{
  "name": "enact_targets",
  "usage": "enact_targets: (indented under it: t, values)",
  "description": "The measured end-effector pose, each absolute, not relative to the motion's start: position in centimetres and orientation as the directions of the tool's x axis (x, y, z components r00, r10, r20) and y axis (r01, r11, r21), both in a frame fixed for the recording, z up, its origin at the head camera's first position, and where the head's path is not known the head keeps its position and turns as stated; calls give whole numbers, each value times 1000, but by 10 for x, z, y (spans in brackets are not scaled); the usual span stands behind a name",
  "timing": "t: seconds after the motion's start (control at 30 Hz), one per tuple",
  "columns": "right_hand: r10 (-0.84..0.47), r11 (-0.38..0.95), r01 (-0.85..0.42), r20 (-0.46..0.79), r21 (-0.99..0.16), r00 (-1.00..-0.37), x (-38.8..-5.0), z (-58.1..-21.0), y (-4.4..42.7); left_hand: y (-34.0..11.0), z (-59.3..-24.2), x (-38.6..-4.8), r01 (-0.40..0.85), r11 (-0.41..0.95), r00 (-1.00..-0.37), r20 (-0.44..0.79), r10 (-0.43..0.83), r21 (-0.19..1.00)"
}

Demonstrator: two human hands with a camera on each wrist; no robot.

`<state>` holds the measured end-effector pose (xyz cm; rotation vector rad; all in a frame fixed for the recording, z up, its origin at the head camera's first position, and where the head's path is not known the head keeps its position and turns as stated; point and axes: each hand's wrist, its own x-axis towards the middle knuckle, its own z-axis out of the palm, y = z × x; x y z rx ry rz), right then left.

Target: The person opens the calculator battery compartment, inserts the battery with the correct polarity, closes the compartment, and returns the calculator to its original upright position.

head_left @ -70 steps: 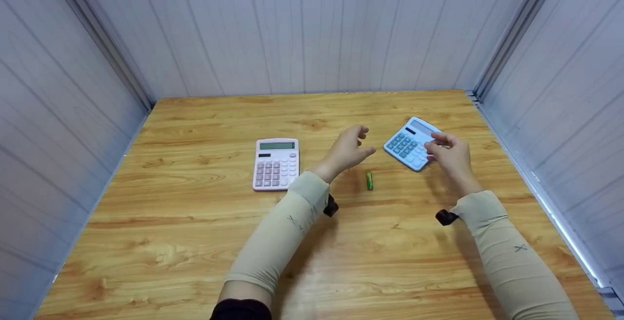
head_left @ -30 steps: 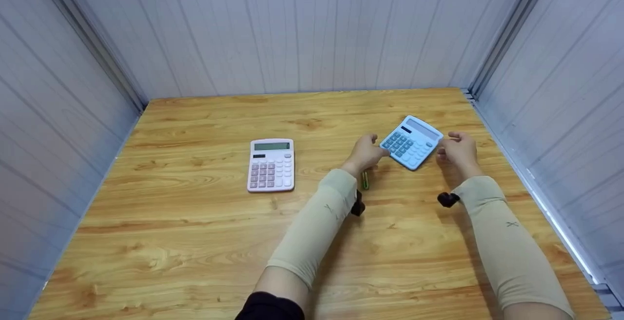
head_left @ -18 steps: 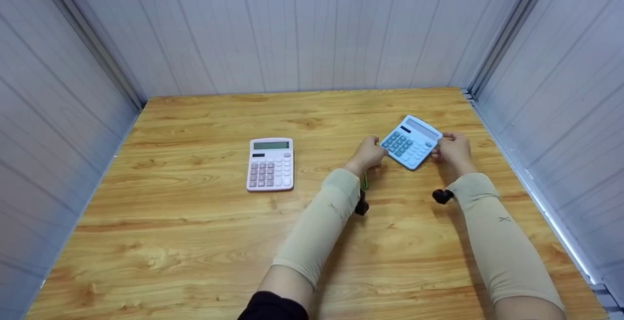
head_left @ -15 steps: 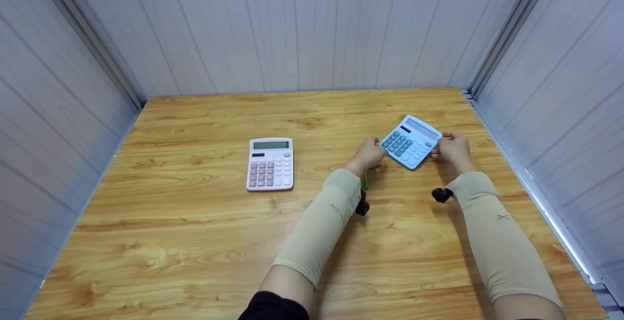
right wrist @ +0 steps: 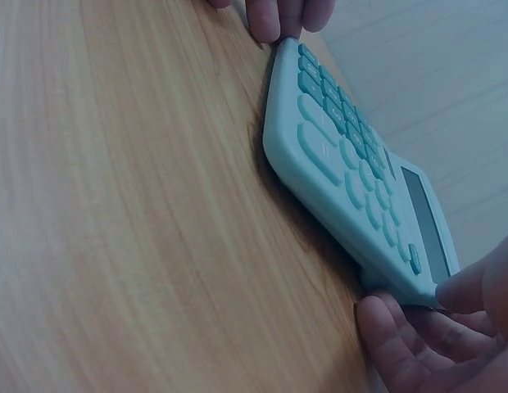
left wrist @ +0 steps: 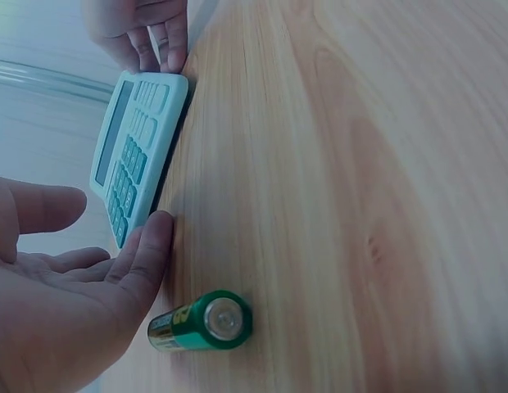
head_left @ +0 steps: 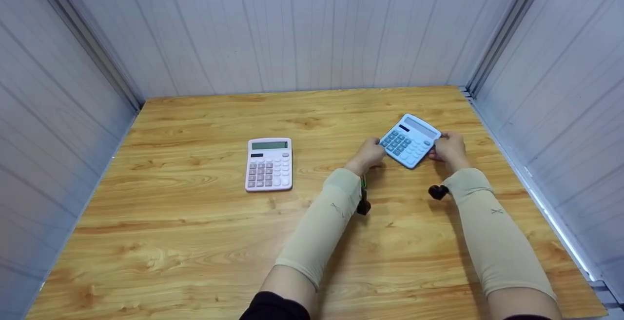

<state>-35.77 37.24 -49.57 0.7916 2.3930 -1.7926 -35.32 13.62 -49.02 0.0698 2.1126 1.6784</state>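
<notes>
The blue calculator (head_left: 412,140) lies face up and turned at an angle on the wooden table. My right hand (head_left: 449,150) pinches its right corner; in the right wrist view the thumb is on top and the fingers (right wrist: 389,332) are below. My left hand (head_left: 368,155) touches the opposite edge with its fingertips; the left wrist view shows the thumb (left wrist: 51,207) apart from the calculator (left wrist: 133,160). A green battery (left wrist: 201,322) lies beside the left hand, mostly hidden by the left sleeve in the head view.
A pink calculator (head_left: 269,165) lies face up on the table (head_left: 185,242), left of both hands, with its display at the far end. Pale panel walls (head_left: 312,27) stand behind the table and at both sides. A small black device (head_left: 438,192) sits at the right wrist.
My left hand has moved right to the blue calculator's near-left edge. My right hand has shifted down to its right corner and taken hold there. The calculator has hardly moved.
</notes>
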Motion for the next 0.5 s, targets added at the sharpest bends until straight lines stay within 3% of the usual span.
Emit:
enact_targets:
  t: [0.5]
  values:
    - [424, 202, 398, -287, -895, -859, -355, -485, 364, 134, -484, -353, -203, 201, -952, -241, 187, 958]
